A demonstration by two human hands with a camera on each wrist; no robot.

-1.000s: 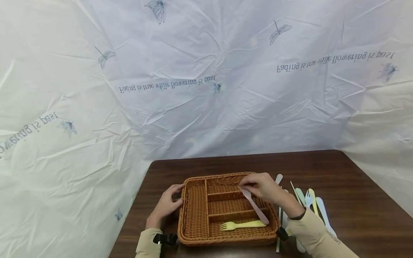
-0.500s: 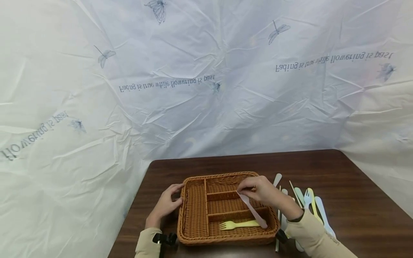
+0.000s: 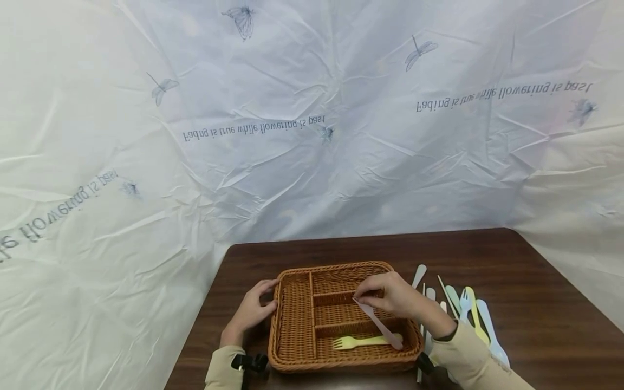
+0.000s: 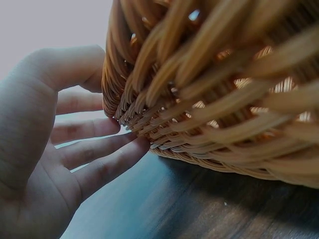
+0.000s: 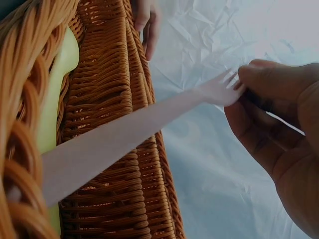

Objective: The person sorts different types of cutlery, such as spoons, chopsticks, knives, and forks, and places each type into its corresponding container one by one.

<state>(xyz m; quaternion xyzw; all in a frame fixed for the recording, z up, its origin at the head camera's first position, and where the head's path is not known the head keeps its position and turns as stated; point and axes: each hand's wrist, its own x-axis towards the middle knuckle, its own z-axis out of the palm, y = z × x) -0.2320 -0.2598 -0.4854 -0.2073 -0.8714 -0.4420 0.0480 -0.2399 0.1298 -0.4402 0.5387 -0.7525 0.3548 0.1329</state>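
Note:
A brown wicker basket (image 3: 292,319) with several compartments sits on the table in the head view. My left hand (image 3: 251,310) rests at its left side; in the left wrist view, the fairly straight fingers (image 4: 107,169) and bent thumb touch the woven wall. My right hand (image 3: 390,295) is over the basket and pinches a pale pink fork (image 3: 379,323) by its tines, as the right wrist view confirms. The handle of this fork slants down into the front right compartment. There it overlaps a yellow fork (image 3: 361,342) lying with its tines to the left.
Right of the basket lie several utensils: a light blue fork (image 3: 465,304), a yellow-handled piece (image 3: 475,311), a pale blue piece (image 3: 492,330) and a thin stick (image 3: 447,295). The dark wooden table (image 3: 341,249) ends at a white printed cloth (image 3: 312,179) behind.
My right hand has moved slightly left and toward me with the pink fork, whose handle end has dropped lower over the front compartment. My left hand has stayed at the basket.

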